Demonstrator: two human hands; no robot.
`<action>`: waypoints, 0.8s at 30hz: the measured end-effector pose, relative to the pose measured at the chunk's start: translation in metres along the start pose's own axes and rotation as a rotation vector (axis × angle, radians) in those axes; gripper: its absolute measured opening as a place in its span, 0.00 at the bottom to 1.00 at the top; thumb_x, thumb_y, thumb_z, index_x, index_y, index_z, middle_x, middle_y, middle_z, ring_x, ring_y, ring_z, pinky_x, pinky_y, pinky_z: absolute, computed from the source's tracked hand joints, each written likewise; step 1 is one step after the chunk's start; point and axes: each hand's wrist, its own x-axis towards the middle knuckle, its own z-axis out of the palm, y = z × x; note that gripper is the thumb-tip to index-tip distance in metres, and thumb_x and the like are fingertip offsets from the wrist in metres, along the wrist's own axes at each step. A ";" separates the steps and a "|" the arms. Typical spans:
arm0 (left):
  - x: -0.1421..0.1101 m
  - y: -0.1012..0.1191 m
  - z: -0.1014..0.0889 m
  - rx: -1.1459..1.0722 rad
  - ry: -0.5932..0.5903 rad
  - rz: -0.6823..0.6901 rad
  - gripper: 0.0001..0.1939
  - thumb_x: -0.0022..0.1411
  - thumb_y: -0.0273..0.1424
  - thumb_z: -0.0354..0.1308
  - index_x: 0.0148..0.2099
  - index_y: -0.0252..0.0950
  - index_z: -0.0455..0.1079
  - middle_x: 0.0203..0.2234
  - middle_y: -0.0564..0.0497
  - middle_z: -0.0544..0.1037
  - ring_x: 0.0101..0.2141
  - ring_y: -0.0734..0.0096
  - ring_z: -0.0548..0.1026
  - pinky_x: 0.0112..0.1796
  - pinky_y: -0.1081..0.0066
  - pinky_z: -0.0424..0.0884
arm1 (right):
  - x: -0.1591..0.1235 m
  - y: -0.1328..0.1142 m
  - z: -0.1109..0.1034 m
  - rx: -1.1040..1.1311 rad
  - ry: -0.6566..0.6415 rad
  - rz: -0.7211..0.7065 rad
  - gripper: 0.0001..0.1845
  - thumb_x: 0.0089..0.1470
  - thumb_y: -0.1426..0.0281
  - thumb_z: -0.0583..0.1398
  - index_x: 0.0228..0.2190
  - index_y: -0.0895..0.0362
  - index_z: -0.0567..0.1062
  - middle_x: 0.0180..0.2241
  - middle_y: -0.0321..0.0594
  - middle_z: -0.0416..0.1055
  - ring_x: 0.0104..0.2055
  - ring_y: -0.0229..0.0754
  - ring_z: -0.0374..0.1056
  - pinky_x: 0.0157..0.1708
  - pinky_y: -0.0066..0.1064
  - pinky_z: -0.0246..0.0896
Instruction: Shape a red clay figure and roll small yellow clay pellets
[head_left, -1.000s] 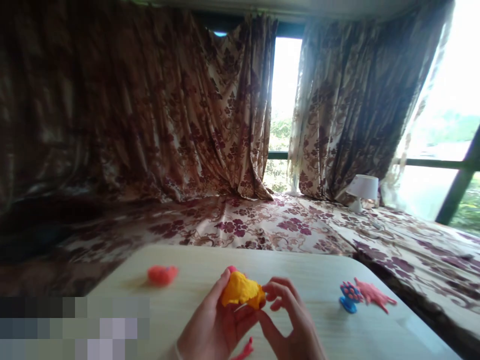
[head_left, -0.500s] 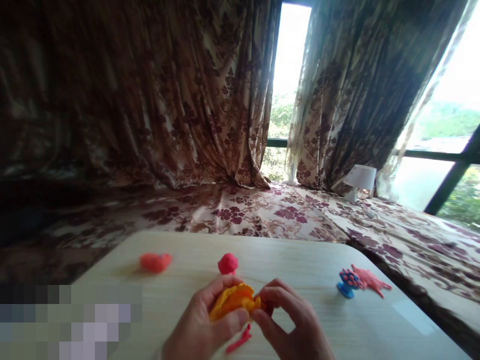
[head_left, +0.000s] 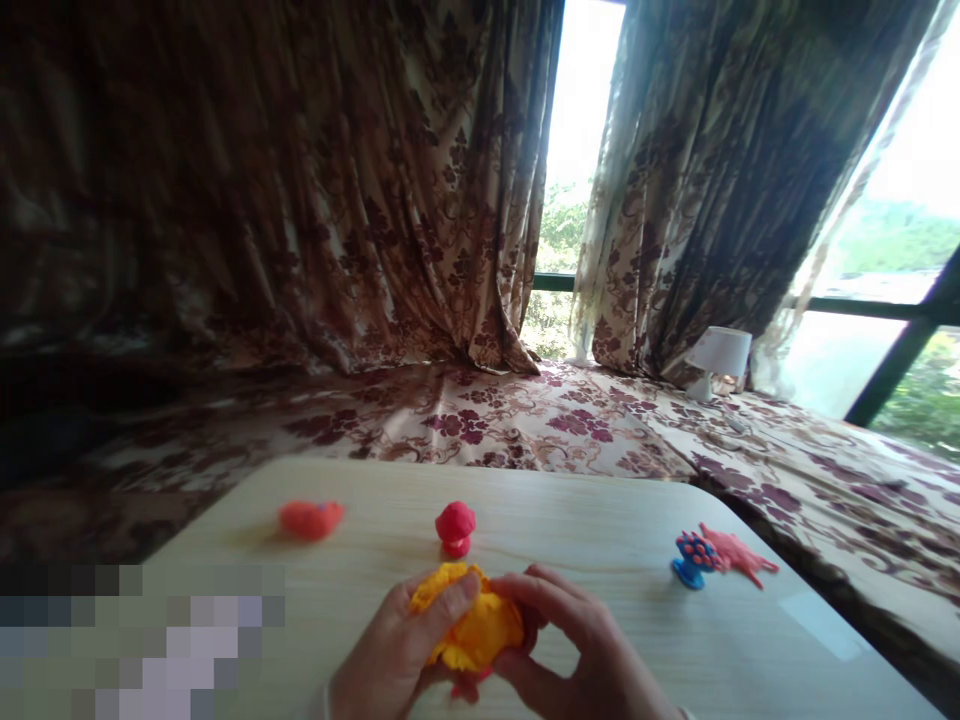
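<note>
Between my two hands is a lump of yellow modelling clay, flattened and ragged along its edge. My left hand grips its left side, with the thumb pressed across the top. The fingers and thumb of my right hand pinch its right end. A small pinkish-red piece of clay lies just below, mostly hidden by the hands. Beyond them stands a red mushroom-like clay figure on a small base.
An orange-red clay shape sits at the table's left. To the right are a blue clay figure with pink dots and a flat pink clay piece. The pale table borders a flower-patterned surface holding a white lamp.
The yellow clay has been turned so its broad face shows, where before it was folded and seen edge-on. My left thumb has moved up onto it. The red figure's base is now uncovered.
</note>
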 end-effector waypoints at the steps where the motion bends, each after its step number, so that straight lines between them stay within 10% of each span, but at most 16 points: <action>1: -0.001 0.000 0.001 -0.008 -0.002 0.005 0.22 0.52 0.46 0.58 0.34 0.29 0.75 0.23 0.46 0.75 0.22 0.72 0.69 0.22 0.73 0.65 | 0.000 0.000 0.000 0.000 -0.015 0.024 0.19 0.44 0.80 0.60 0.41 0.57 0.74 0.26 0.36 0.68 0.26 0.34 0.67 0.28 0.22 0.66; 12: -0.001 -0.005 0.003 0.169 0.119 0.138 0.14 0.47 0.38 0.64 0.28 0.33 0.67 0.18 0.55 0.69 0.21 0.77 0.65 0.25 0.74 0.63 | -0.002 -0.002 0.008 -0.048 0.000 0.165 0.06 0.49 0.76 0.56 0.24 0.60 0.73 0.20 0.34 0.63 0.23 0.33 0.59 0.24 0.22 0.55; 18: -0.002 0.004 0.006 0.218 0.143 0.136 0.12 0.46 0.34 0.62 0.25 0.34 0.62 0.16 0.58 0.64 0.20 0.78 0.60 0.23 0.74 0.59 | -0.003 0.002 0.014 0.384 -0.048 0.477 0.18 0.54 0.58 0.54 0.26 0.61 0.70 0.18 0.32 0.57 0.21 0.32 0.51 0.19 0.23 0.48; 24: 0.001 0.002 0.015 0.146 0.195 0.192 0.11 0.42 0.33 0.63 0.24 0.34 0.63 0.15 0.58 0.65 0.18 0.79 0.61 0.22 0.75 0.60 | -0.004 0.012 0.030 0.398 0.168 0.475 0.23 0.52 0.51 0.55 0.26 0.60 0.70 0.20 0.33 0.59 0.21 0.32 0.54 0.19 0.22 0.53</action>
